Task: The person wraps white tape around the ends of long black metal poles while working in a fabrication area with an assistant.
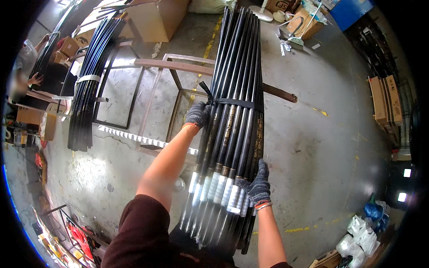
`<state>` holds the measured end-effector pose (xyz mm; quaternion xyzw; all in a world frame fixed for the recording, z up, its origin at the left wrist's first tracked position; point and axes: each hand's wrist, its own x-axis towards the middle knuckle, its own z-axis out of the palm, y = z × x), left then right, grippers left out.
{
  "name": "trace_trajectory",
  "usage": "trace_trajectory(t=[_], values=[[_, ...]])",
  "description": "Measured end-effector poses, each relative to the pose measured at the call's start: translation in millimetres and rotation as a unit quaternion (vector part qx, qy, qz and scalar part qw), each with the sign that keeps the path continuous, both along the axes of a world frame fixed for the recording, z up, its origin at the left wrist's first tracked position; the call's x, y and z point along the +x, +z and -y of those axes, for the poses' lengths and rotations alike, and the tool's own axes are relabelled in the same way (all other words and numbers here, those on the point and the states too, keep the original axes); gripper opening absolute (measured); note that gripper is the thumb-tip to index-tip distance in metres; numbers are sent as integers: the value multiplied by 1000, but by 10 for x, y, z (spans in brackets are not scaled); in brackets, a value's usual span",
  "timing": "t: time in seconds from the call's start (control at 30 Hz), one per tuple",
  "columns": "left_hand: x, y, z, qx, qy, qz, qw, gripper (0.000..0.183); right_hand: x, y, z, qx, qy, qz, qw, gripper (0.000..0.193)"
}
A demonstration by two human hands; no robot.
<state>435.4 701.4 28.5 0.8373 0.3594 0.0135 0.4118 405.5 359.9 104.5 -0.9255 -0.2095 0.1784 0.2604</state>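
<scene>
A thick bundle of long black rods (230,134) with gold lettering runs away from me, resting on a metal frame. White wraps (219,190) circle the rods near my end, with clear sleeves below them. A black strap (239,103) is tied round the bundle, its loose tail standing up at the left. My left hand (198,114), in a grey knitted glove, is closed against the bundle's left side beside the strap's knot; its fingertips are partly hidden. My right hand (258,187), gloved alike, grips the right side near the white wraps, thumb laid over the rods.
The metal frame's crossbar (187,67) sticks out past the bundle on both sides. A white notched strip (134,136) lies left of it. Another rod bundle (87,89) rests further left, near a person's hand (35,79). Cartons (385,100) and plastic bags (359,236) stand right.
</scene>
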Motion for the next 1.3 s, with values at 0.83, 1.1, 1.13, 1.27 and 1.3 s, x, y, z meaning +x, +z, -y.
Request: trace_trajectory(t=[0.83, 1.1, 1.13, 1.27, 1.3], values=[[-346, 494, -174, -366, 64, 278, 886, 18, 1412, 257, -2284, -142, 145, 141, 969, 32], [-874, -616, -2, -275, 40, 209, 938, 31, 1358, 394, -2390, -210, 161, 110, 958, 33], [-762, -461, 145, -418, 116, 197, 879, 30, 1396, 109, -2315, -166, 133, 204, 955, 32], [-765, -750, 266, -393, 183, 216, 875, 23, 1540, -112, -2082, 48, 170, 251, 952, 38], [-741, -639, 301, -434, 219, 197, 851, 22, 1586, -114, -2019, 96, 186, 269, 940, 41]])
